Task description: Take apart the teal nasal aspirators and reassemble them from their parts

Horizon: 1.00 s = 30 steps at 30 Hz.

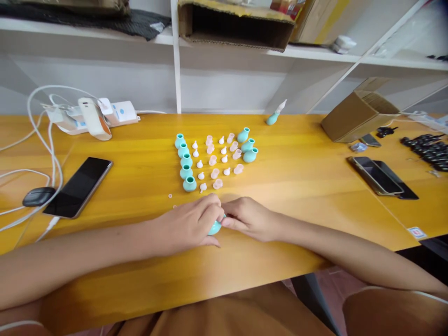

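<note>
My left hand is closed around a turquoise squeeze bulb, low over the front of the table. The fingers of my right hand are pinched at the bulb's right end, where the hands meet; whatever lies between those fingertips is hidden. Just beyond stand several more turquoise bulbs with open necks, in a column at the left, and a few others at the right. Between them run columns of small white nozzle tips and clear pinkish cups. Tiny rings lie near my left hand.
A bulb with a white nozzle stands at the back. To the left are a phone, a black case, white cables and a power strip. A cardboard box and phones lie right. Shelves rise behind.
</note>
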{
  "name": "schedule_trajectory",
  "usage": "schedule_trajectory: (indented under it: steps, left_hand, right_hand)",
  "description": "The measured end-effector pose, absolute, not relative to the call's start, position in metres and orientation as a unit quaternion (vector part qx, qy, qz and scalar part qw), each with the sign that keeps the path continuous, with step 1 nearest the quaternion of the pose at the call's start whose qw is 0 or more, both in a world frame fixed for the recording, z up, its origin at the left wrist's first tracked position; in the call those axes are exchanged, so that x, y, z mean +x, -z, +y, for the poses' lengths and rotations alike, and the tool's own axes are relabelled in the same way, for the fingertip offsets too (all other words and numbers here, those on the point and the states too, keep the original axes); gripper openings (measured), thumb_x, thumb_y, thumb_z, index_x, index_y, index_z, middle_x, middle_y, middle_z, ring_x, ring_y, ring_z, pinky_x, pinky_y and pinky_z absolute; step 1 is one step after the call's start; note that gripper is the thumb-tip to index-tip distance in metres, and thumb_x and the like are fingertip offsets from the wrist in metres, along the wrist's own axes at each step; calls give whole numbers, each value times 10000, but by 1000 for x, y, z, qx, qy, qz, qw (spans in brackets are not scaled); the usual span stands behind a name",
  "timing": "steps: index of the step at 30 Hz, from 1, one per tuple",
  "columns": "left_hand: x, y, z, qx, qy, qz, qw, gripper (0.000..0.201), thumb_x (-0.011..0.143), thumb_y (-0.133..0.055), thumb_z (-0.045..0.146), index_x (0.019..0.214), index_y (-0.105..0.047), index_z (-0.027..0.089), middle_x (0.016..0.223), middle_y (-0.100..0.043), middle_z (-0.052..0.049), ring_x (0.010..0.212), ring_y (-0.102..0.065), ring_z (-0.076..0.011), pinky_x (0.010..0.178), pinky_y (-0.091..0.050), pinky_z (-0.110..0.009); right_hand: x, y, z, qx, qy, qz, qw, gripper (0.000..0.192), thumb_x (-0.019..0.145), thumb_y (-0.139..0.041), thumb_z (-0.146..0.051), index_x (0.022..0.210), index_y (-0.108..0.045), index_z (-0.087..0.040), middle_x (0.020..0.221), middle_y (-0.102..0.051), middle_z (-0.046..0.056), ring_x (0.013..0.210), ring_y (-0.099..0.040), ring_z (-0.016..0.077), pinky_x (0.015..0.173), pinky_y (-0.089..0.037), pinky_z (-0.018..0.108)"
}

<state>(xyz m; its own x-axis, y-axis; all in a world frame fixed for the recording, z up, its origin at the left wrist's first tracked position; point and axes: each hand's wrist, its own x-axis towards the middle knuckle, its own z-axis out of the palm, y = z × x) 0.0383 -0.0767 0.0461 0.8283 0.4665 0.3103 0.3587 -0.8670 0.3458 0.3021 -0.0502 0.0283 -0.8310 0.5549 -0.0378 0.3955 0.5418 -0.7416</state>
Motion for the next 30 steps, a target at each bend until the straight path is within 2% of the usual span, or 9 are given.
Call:
schedule_trajectory:
  steps: [3, 7, 10, 11, 16, 21, 24, 27, 30]
  left_hand:
    - [40, -38, -75, 941, -222, 199, 159, 595, 926, -920, 432, 1193, -436, 212, 1165, -641, -90, 960, -678, -227, 810, -601, -340]
    - [38, -35, -68, 925, -297, 192, 141, 595, 946, -844, 553, 1228, -457, 201, 1203, -642, -136, 1072, -674, -288, 892, -609, -412]
    - [37, -37, -67, 925, -265, 237, 137, 171, 1066, -595, 227, 1212, -510, 199, 1186, -662, -106, 1020, -672, -234, 880, -581, -365]
    - [37, -37, -68, 930, -240, 241, 138, 163, 1050, -516, 112, 1188, -534, 198, 1181, -671, -92, 989, -668, -211, 878, -568, -343]
    - [44, -37, -76, 947, -140, 242, 159, 176, 1104, -474, 112, 1059, -616, 206, 1092, -727, -32, 909, -659, -175, 821, -501, -302]
    - [46, -30, -79, 935, -133, 261, 198, 173, 1144, -496, 190, 1050, -640, 214, 1017, -735, -1, 869, -663, -164, 802, -456, -307]
    - [44, -23, -78, 945, -147, 239, 166, 196, 1143, -491, 176, 1033, -649, 211, 1006, -728, -12, 848, -644, -172, 800, -447, -320]
    - [44, -20, -77, 955, -154, 222, 125, 222, 1149, -485, 167, 1018, -660, 205, 1001, -718, -17, 841, -624, -176, 781, -436, -328]
    - [45, -22, -77, 963, -153, 203, 89, 251, 1146, -493, 143, 973, -666, 199, 978, -703, -22, 833, -601, -181, 744, -412, -331]
  right_hand:
    - [300, -21, -54, -239, -419, -866, 131, 653, 1178, -376, -681, 999, -707, -147, 866, -706, 47, 732, -619, 124, 716, -435, 247]
    - [323, -50, -40, -251, -306, -916, 69, 725, 1161, -331, -733, 848, -655, -165, 769, -666, 43, 638, -531, 126, 652, -350, 280]
    - [349, -77, -19, -373, -144, -916, 5, 739, 1166, -297, -728, 822, -643, -173, 741, -670, 59, 588, -477, 133, 641, -273, 313]
    - [357, -83, -12, -418, -86, -904, -22, 745, 1157, -295, -744, 832, -650, -175, 736, -674, 68, 584, -479, 142, 637, -248, 319]
    - [368, -88, 22, -541, 81, -822, -162, 710, 1161, -298, -708, 964, -722, -174, 867, -751, 127, 671, -616, 217, 625, -204, 318]
    - [365, -93, 46, -579, 42, -785, -218, 774, 1164, -224, -717, 1009, -753, -174, 994, -783, 158, 826, -703, 273, 676, -300, 308]
    - [386, -114, 79, -623, 32, -761, -177, 766, 1165, -248, -720, 1071, -776, -172, 1086, -791, 185, 934, -708, 302, 766, -373, 351]
    - [420, -131, 128, -674, 50, -737, -17, 740, 1199, -259, -645, 1337, -732, -92, 1295, -737, 280, 1118, -679, 321, 889, -394, 410]
    - [444, -130, 175, -678, 14, -734, 35, 792, 1215, -174, -579, 1504, -651, -15, 1447, -649, 300, 1152, -672, 219, 991, -393, 372]
